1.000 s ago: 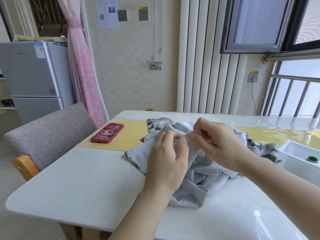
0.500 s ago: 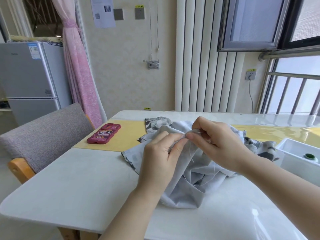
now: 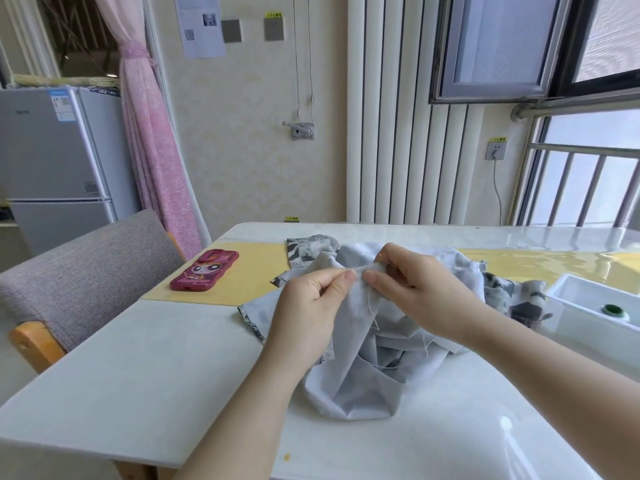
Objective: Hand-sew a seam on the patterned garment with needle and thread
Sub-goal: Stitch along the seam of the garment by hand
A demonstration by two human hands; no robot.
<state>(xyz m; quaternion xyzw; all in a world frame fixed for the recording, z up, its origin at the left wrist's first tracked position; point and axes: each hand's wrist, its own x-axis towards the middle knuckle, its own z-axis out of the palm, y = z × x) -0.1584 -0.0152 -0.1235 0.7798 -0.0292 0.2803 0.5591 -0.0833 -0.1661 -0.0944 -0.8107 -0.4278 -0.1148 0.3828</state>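
Note:
The grey patterned garment (image 3: 360, 368) lies bunched on the white table (image 3: 145, 375), mostly showing its plain inner side, with printed parts at the back and right. My left hand (image 3: 308, 306) pinches a raised fold of the fabric between thumb and forefinger. Right beside it, my right hand (image 3: 415, 289) pinches the same fold, fingers curled over the cloth. The needle is hidden by my right fingers. A thin pale thread (image 3: 372, 313) hangs from the fold down over the fabric.
A pink phone in a cartoon case (image 3: 205, 274) lies on a yellow mat (image 3: 249, 278) at the left. A white tray (image 3: 595, 306) holding a green spool (image 3: 613, 310) stands at the right edge. A grey chair (image 3: 83, 271) is at the table's left.
My left thumb and forefinger have slid up to the fold's top, close against my right fingertips. The metal glint of the needle by my right hand is no longer visible.

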